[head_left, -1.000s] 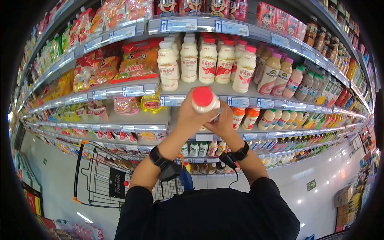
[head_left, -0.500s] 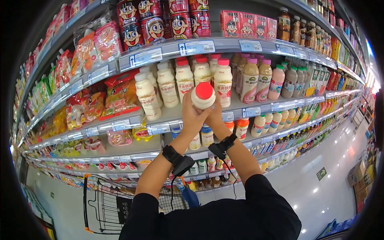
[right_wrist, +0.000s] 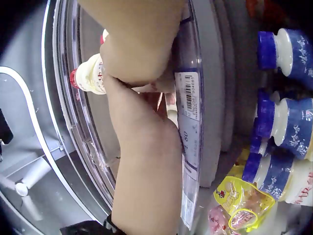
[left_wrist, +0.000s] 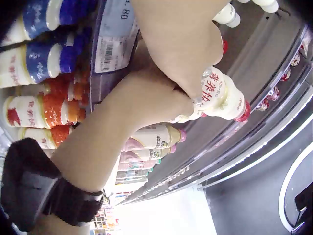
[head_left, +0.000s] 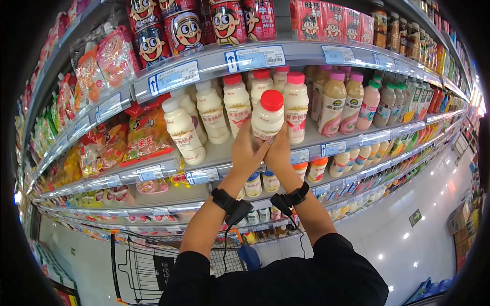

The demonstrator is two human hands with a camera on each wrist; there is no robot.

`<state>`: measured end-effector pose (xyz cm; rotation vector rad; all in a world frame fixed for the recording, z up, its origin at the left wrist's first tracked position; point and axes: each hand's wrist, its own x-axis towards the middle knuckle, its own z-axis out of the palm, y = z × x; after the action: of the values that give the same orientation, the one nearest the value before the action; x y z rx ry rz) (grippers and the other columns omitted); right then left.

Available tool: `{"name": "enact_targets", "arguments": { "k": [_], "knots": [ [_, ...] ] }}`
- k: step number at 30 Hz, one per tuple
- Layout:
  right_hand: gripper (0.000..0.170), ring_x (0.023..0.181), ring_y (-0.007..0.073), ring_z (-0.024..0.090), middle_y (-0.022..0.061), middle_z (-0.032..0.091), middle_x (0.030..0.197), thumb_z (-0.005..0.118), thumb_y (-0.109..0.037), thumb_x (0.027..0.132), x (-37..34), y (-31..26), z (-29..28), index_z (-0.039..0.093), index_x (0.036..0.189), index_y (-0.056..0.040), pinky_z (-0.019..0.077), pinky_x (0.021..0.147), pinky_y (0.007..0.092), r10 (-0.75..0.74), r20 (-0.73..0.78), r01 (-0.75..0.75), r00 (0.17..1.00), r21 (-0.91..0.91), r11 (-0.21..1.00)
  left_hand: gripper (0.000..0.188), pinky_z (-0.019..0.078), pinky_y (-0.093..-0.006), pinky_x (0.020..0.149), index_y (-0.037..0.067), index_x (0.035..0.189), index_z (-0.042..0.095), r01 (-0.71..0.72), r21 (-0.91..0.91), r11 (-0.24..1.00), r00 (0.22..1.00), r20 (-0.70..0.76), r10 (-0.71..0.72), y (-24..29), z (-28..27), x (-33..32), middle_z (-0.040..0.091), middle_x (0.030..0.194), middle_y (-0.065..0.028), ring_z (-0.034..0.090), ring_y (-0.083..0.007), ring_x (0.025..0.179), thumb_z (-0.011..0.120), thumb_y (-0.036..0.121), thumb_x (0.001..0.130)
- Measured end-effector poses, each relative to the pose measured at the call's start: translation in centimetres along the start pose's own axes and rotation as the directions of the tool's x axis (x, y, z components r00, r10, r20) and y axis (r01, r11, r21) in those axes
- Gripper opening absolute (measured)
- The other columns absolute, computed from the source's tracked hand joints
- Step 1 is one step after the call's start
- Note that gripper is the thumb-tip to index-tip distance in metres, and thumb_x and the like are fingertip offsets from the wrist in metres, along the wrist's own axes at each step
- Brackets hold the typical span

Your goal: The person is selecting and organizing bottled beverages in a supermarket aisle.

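A white plastic bottle of milk drink (head_left: pixel 269 116) with a red cap and red lettering is held between both hands in front of the middle shelf. My left hand (head_left: pixel 247 154) grips its left side and my right hand (head_left: pixel 278 150) its right side, thumbs close together at the front. The lower part of the bottle is hidden by the hands. In the left wrist view the milk drink bottle (left_wrist: pixel 222 98) sticks out past the fingers, cap outward. The right wrist view shows the cap end of the milk drink bottle (right_wrist: pixel 91 76) beyond the hands.
Similar bottles with red caps (head_left: pixel 238 104) and white caps (head_left: pixel 185 131) line the shelf behind. Purple-capped bottles (head_left: pixel 332 104) stand to the right, jelly bags (head_left: pixel 147 135) to the left. Red cans (head_left: pixel 185 30) fill the shelf above. A shopping cart (head_left: pixel 138 268) stands below left.
The hands have lifted the bottle higher toward the shelf bottles, and its front label now shows where mostly the cap showed before. The head view has shifted, bringing the upper cans into sight.
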<state>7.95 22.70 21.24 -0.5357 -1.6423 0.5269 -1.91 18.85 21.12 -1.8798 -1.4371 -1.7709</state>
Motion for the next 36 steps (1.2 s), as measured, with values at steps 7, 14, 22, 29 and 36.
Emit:
{"name": "enact_targets", "arguments": {
  "k": [7, 14, 22, 29, 36],
  "knots": [
    [0.076, 0.113, 0.0467, 0.043, 0.0308, 0.039, 0.126, 0.064, -0.010, 0.077, -0.1, 2.0, 1.0, 0.019, 0.135, 0.0073, 0.0383, 0.093, 0.0465, -0.276, -0.079, 0.252, 0.958, -0.226, 0.941, 0.062, 0.0485, -0.0368, 0.078, -0.004, 0.127, 0.037, -0.021, 0.115, 0.993, 1.000, 0.016, 0.019, -0.6, -0.1, -0.5, 0.059, 0.103, -0.0221, 0.062, -0.0331, 0.092, 0.064, 0.018, 0.076],
    [0.068, 0.119, 0.0481, 0.035, 0.0332, 0.030, 0.132, 0.057, -0.008, 0.081, -0.3, 3.0, 1.2, 0.020, 0.136, 0.0074, 0.0311, 0.099, 0.0497, -0.309, -0.077, 0.275, 0.948, -0.288, 0.917, 0.065, 0.0491, -0.0380, 0.077, -0.003, 0.129, 0.037, 0.026, 0.175, 0.984, 0.998, 0.048, -0.035, -0.5, 0.1, -0.4, 0.058, 0.109, -0.0225, 0.060, -0.0349, 0.095, 0.064, 0.023, 0.076],
    [0.074, 0.114, 0.0447, 0.039, 0.0300, 0.033, 0.128, 0.068, -0.009, 0.075, -0.1, 1.5, 1.1, 0.026, 0.133, 0.0086, 0.0337, 0.096, 0.0480, -0.410, -0.143, 0.331, 0.901, -0.383, 0.862, 0.066, 0.0510, -0.0386, 0.069, -0.003, 0.131, 0.036, 0.040, 0.221, 0.974, 0.997, 0.057, -0.054, -0.4, 0.0, -0.6, 0.060, 0.104, -0.0235, 0.063, -0.0350, 0.085, 0.063, 0.023, 0.077],
    [0.073, 0.108, 0.0443, 0.041, 0.0302, 0.036, 0.123, 0.067, -0.004, 0.074, -0.5, 2.8, 1.4, 0.027, 0.133, 0.0098, 0.0357, 0.092, 0.0482, -0.440, -0.107, 0.366, 0.892, -0.403, 0.839, 0.060, 0.0514, -0.0374, 0.065, 0.000, 0.129, 0.040, -0.014, 0.227, 0.974, 1.000, 0.000, 0.014, -1.1, 0.6, -0.7, 0.062, 0.098, -0.0223, 0.065, -0.0331, 0.078, 0.063, 0.020, 0.078],
    [0.071, 0.107, 0.0439, 0.042, 0.0297, 0.037, 0.121, 0.064, -0.001, 0.071, -0.1, 2.6, 1.4, 0.029, 0.131, 0.0101, 0.0358, 0.092, 0.0488, -0.455, -0.149, 0.379, 0.878, -0.365, 0.851, 0.055, 0.0506, -0.0368, 0.068, 0.004, 0.122, 0.046, 0.057, 0.137, 0.989, 0.998, -0.009, -0.057, -0.9, 0.6, -0.5, 0.063, 0.098, -0.0177, 0.063, -0.0320, 0.084, 0.068, 0.022, 0.075]
  ]
}}
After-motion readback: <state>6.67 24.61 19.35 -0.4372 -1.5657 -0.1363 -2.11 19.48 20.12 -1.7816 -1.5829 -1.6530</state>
